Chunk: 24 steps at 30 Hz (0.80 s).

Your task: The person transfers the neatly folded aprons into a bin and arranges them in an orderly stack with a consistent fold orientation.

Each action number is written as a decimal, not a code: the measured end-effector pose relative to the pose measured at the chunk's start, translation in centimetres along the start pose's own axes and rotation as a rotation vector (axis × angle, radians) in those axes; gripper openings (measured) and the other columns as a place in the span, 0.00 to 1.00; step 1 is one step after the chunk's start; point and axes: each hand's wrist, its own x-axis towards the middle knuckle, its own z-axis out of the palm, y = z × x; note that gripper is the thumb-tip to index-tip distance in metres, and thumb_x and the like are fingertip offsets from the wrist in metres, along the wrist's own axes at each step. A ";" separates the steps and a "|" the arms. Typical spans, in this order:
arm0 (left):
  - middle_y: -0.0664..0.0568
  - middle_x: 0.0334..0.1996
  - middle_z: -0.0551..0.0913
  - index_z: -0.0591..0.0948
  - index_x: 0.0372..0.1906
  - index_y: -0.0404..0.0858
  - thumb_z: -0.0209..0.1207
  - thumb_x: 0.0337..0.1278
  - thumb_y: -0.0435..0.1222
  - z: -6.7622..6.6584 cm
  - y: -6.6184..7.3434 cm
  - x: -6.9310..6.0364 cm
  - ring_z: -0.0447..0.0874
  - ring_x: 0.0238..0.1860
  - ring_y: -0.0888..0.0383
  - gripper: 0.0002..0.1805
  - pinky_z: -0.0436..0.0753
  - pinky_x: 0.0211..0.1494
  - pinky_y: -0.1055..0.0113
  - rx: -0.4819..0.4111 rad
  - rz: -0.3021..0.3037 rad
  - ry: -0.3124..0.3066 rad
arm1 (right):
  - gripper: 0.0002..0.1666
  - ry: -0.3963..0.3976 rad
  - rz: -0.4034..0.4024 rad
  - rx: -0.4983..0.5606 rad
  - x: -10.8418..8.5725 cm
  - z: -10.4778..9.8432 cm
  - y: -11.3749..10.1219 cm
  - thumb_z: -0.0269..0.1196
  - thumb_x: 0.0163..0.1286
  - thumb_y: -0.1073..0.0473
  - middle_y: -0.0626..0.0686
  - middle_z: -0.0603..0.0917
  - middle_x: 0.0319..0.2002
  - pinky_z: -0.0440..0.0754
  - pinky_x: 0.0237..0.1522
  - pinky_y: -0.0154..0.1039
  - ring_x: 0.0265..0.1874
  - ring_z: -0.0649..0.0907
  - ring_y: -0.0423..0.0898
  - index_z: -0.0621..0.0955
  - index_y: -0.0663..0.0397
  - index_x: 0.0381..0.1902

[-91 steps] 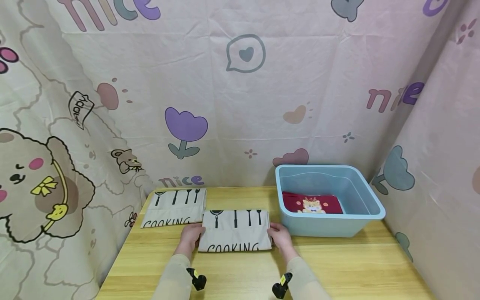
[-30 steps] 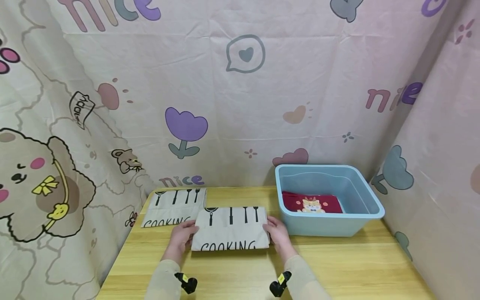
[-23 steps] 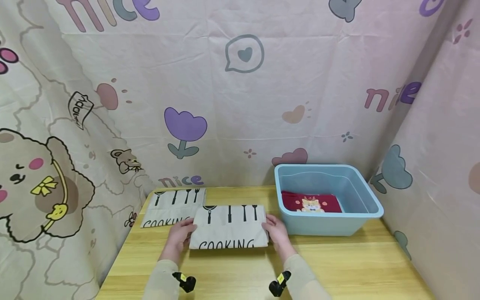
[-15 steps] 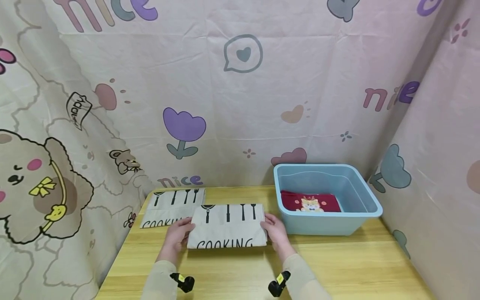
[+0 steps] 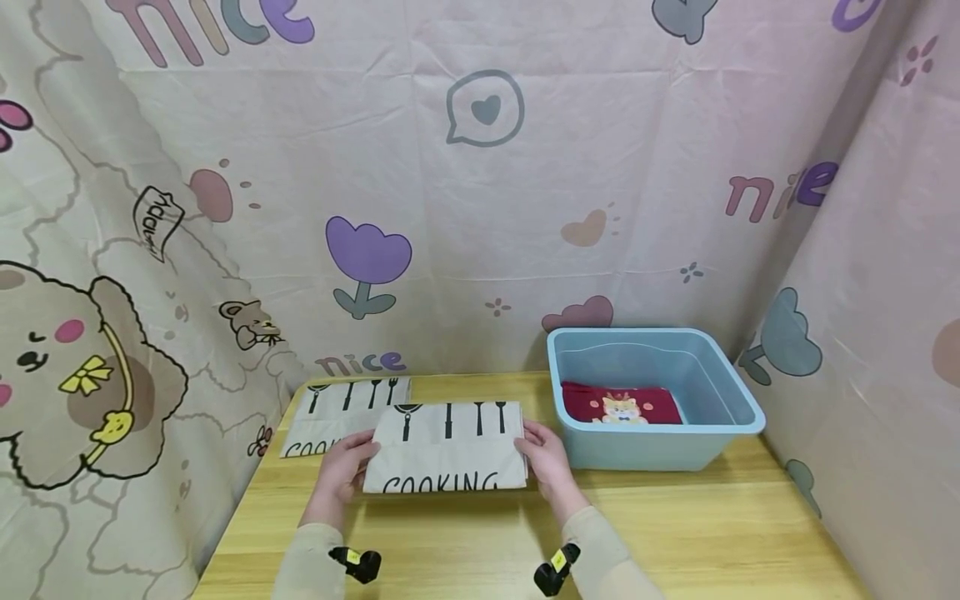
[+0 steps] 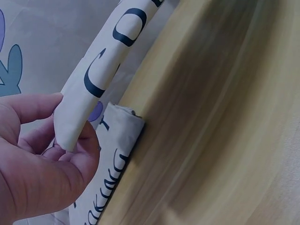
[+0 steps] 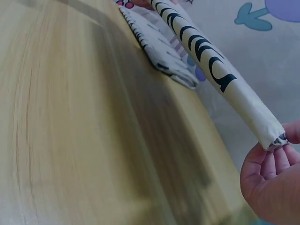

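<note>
A folded white cloth (image 5: 447,450) with black utensil prints and the word COOKING is held up above the table between both hands. The left hand (image 5: 342,471) pinches its left edge, thumb on top and fingers beneath, as the left wrist view shows, where the hand (image 6: 47,159) grips the cloth's end (image 6: 75,108). At the right edge the right hand (image 5: 547,462) pinches it in the same way; in the right wrist view the fingers of that hand (image 7: 276,183) curl under the cloth's end (image 7: 253,112).
A second folded cloth (image 5: 330,417) with the same print lies at the table's back left, partly behind the held one. On the right stands a blue tub (image 5: 645,450) with a folded red cloth (image 5: 652,406) inside. A printed curtain (image 5: 480,208) hangs behind the wooden table (image 5: 690,533).
Both hands have raised the held cloth off the table and moved it slightly left, so it now overlaps more of the second cloth in the head view. The tub looks unmoved.
</note>
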 end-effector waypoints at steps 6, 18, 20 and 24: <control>0.52 0.43 0.84 0.69 0.68 0.25 0.61 0.64 0.30 -0.5 0.6 -0.2 0.82 0.36 0.61 0.29 0.83 0.38 0.66 -0.020 0.012 -0.009 | 0.30 -0.020 -0.030 -0.005 -0.4 0.4 -0.8 0.59 0.68 0.70 0.70 0.77 0.58 0.83 0.47 0.42 0.47 0.83 0.51 0.67 0.75 0.67; 0.56 0.42 0.83 0.69 0.68 0.27 0.60 0.65 0.30 -0.8 2.6 -0.8 0.82 0.37 0.63 0.28 0.84 0.38 0.67 -0.028 0.047 0.005 | 0.29 -0.021 -0.060 0.009 -1.3 1.1 -3.8 0.59 0.68 0.71 0.67 0.79 0.53 0.84 0.42 0.39 0.41 0.82 0.46 0.68 0.74 0.66; 0.56 0.43 0.82 0.69 0.68 0.27 0.60 0.64 0.29 -0.7 3.0 -1.0 0.82 0.37 0.63 0.28 0.84 0.39 0.67 -0.029 0.055 0.005 | 0.29 -0.020 -0.066 0.001 -1.4 1.2 -4.4 0.59 0.68 0.71 0.67 0.78 0.54 0.84 0.42 0.39 0.42 0.82 0.46 0.68 0.73 0.66; 0.58 0.41 0.82 0.68 0.68 0.26 0.59 0.64 0.28 -0.6 3.7 -1.3 0.83 0.35 0.64 0.29 0.85 0.38 0.67 -0.062 0.066 0.001 | 0.29 -0.013 -0.077 -0.022 -1.7 1.3 -5.4 0.59 0.69 0.70 0.67 0.78 0.55 0.84 0.42 0.39 0.44 0.81 0.47 0.68 0.72 0.66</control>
